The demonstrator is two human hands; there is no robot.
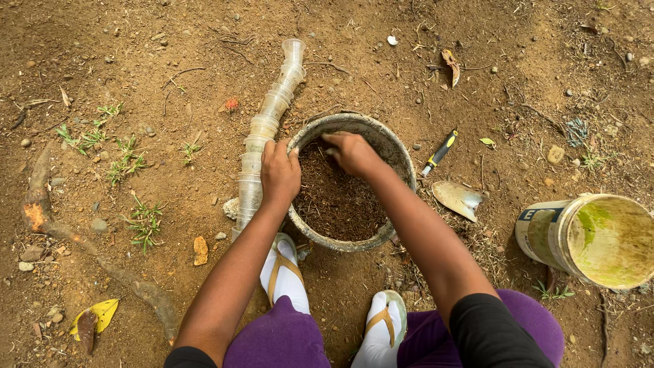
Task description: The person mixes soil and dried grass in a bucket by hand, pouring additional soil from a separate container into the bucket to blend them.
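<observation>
A round grey bucket (402, 153) sits on the dirt in front of me, partly filled with dark brown soil (340, 201). My left hand (279, 170) grips the bucket's near-left rim, fingers curled over the edge. My right hand (349, 151) reaches into the bucket at its far side, fingers bent down into the soil. Whether it holds any soil is hidden. A long stack of clear plastic cups (262, 129) lies on the ground just left of the bucket, beside my left hand.
A garden trowel (449, 177) with a black-and-yellow handle lies right of the bucket. A white bucket (586, 238) with a green-stained inside lies tipped at right. My feet in white sandals (283, 272) are below the bucket. Grass tufts (126, 160) and a root (41, 204) sit at left.
</observation>
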